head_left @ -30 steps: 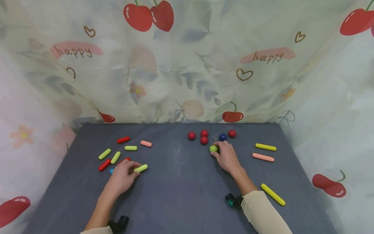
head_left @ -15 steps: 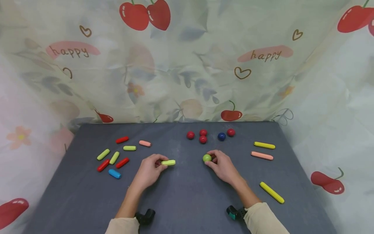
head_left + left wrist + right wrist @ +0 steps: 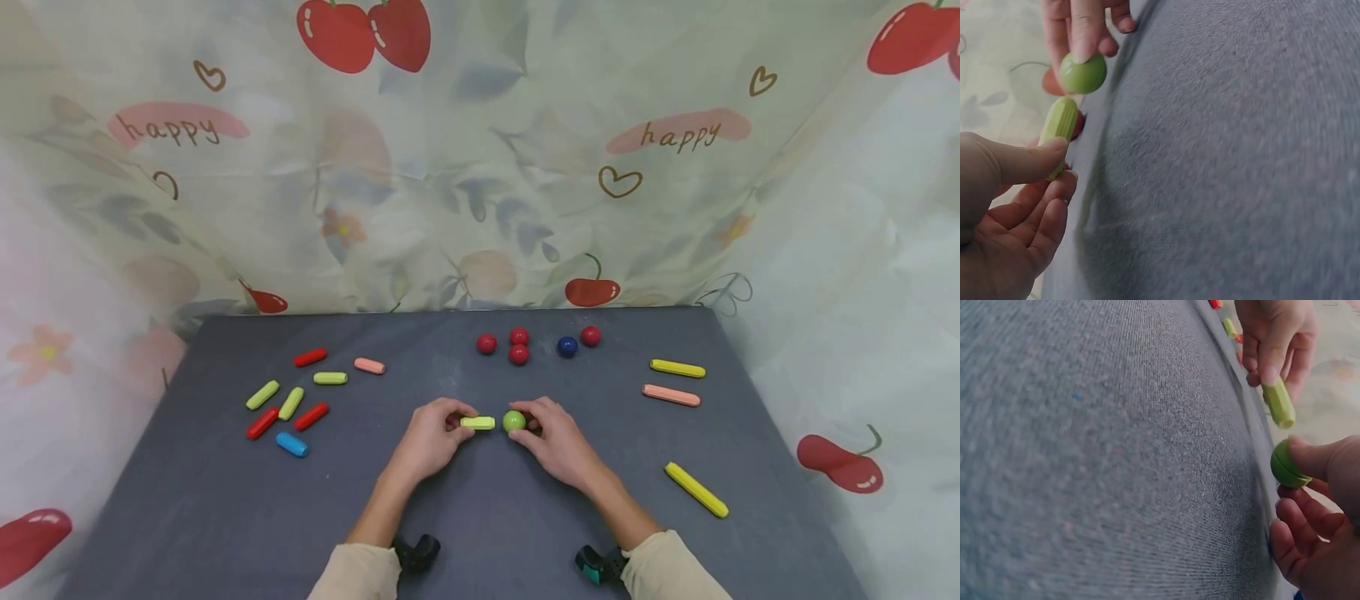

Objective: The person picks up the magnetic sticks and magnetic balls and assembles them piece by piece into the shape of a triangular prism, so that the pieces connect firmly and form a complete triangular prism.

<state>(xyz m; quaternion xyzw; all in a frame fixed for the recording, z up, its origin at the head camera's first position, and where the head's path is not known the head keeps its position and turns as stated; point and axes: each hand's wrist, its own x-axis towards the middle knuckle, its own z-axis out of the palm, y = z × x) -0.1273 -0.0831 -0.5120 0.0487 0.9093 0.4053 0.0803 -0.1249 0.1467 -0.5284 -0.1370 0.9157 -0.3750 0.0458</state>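
Observation:
Near the middle of the dark cloth, my left hand (image 3: 435, 437) pinches a short ribbed light-green stick (image 3: 477, 423) between thumb and fingers. Facing it, my right hand (image 3: 557, 442) holds a green ball (image 3: 513, 421) by thumb and fingertips. In the head view a small gap separates the stick's end from the ball. The left wrist view shows the stick (image 3: 1060, 122) with its rounded end just below the ball (image 3: 1084, 74). From the right wrist, a groove shows on the ball (image 3: 1286, 465), and the stick's near end (image 3: 1282, 412) has a small hole.
Several short sticks, red (image 3: 311, 357), light green (image 3: 262, 395), pink (image 3: 370, 366) and blue (image 3: 292, 444), lie at left. Red balls (image 3: 487, 343) and a blue ball (image 3: 567, 347) sit at the back. Longer yellow (image 3: 697, 490) and pink sticks (image 3: 671, 395) lie at right.
My left hand has carried the light-green stick rightward from the left group to the middle. My right hand has brought the green ball leftward and nearer, away from the other balls.

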